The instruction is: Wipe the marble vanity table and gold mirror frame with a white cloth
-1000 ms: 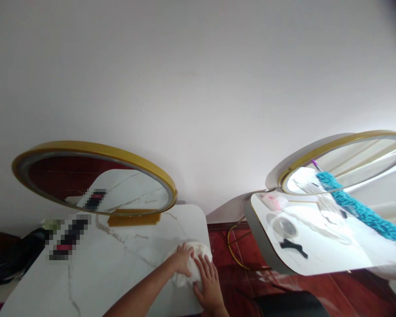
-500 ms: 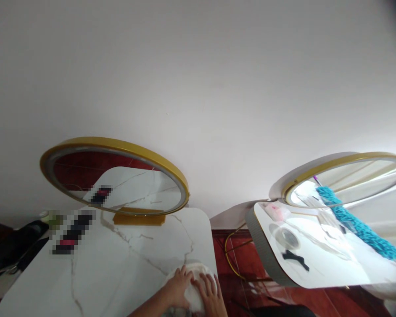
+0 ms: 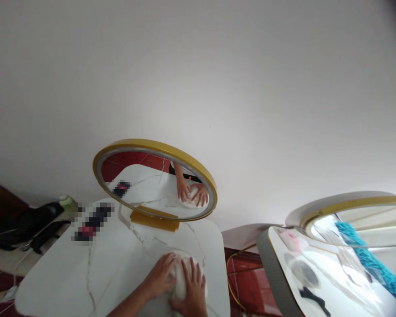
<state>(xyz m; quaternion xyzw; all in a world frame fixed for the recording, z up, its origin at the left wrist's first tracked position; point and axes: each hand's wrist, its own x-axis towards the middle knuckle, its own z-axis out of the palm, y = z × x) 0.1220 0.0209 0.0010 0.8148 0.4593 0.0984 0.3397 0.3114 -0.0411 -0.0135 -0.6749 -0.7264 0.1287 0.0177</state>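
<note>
Clearly, both hands are on the white cloth-like bundle (image 3: 181, 284), which lies at six o'clock in the view, on the marble-patterned table (image 3: 59, 275) near its three o'clock edge. The right hand (image 3: 193, 290) rests over it with fingers spread, open rather than curled. The left hand (image 3: 161, 276) bends its fingers over the bundle's nine o'clock side — whether they grip it, I cannot tell.

From the bundle, a gold base (image 3: 155, 219) sits at eleven o'clock under an oval gold-rimmed mirror (image 3: 145, 179), whose glass reflects both hands on the bundle. At ten o'clock lies a dark pixelated item (image 3: 94, 222); farther out, between nine and ten, are a black bag (image 3: 29, 224) and a green container (image 3: 67, 203). Toward three o'clock, well apart — a second table (image 3: 274, 264) with a black strip (image 3: 313, 300) and a fluffy teal duster (image 3: 381, 266).
</note>
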